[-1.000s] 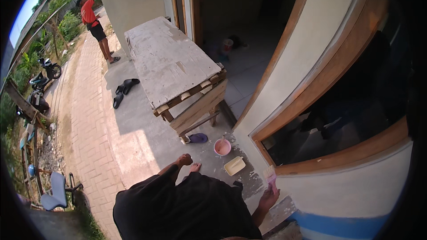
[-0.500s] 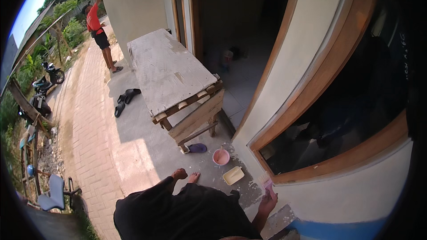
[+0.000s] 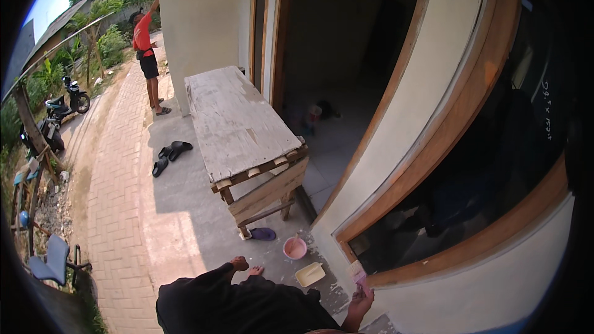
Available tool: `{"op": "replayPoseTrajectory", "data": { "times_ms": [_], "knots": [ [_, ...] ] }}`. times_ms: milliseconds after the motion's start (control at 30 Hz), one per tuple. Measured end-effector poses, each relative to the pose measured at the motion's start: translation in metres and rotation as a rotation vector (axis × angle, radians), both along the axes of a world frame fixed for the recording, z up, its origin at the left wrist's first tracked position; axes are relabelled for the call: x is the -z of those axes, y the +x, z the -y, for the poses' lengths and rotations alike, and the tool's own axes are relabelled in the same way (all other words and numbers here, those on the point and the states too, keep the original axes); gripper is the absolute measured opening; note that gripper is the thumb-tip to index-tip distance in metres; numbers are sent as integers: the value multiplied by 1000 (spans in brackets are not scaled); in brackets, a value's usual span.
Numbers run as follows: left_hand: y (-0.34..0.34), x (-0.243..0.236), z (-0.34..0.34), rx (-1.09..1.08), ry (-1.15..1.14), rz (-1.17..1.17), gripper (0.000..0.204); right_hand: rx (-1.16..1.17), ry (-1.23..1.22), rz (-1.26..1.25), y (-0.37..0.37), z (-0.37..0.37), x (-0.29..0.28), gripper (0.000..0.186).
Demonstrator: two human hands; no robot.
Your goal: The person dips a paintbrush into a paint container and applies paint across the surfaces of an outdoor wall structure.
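Observation:
My right hand [image 3: 360, 302] grips a paintbrush [image 3: 359, 277] with a pinkish handle, its pale bristles up against the lower corner of the brown wooden window frame [image 3: 387, 277]. My left hand [image 3: 239, 263] is curled closed beside my dark-clothed leg, with nothing visible in it. Left of the brush, a shallow cream tray [image 3: 309, 279] lies on the paint-spattered floor. Just beyond it stands a small pink bucket [image 3: 294, 258] holding pinkish contents and what looks like a stick or handle.
A rough wooden table [image 3: 238, 127] stands ahead, with a purple sandal [image 3: 263, 234] by its leg. Black shoes [image 3: 170, 153] lie to its left. Dark window glass [image 3: 458, 192] and an open doorway [image 3: 346, 55] are on the right. A person in red [image 3: 145, 46] reaches up at the far wall.
My view has shifted, so the table, bucket and tray sit lower in the picture. The brush stays by the frame's corner, held more upright. My left hand remains closed.

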State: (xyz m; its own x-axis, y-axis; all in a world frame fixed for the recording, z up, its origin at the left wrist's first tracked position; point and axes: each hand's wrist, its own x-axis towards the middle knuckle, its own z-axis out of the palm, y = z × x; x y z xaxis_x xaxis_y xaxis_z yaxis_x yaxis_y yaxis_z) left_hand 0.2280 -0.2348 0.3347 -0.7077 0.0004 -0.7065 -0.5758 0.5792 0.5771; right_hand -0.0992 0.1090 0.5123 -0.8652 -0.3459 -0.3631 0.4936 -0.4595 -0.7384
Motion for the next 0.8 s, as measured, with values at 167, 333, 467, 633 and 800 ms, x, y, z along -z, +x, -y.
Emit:
{"op": "replayPoseTrajectory", "data": {
  "times_ms": [167,333,467,633,800],
  "knots": [
    [2,-2,5,-18,24,33,18,-22,28,-12,8,1,-9,46],
    [0,-1,1,-18,50,46,20,5,27,-3,8,0,-6,44],
    [0,1,-6,-42,67,58,22,-125,152,-518,13,11,-11,31],
    [-2,0,-4,-81,69,60,24,-178,51,-90,6,15,-39,37],
    [8,-4,0,-135,70,63,27,-23,39,-22,9,9,-19,45]
  ]
}}
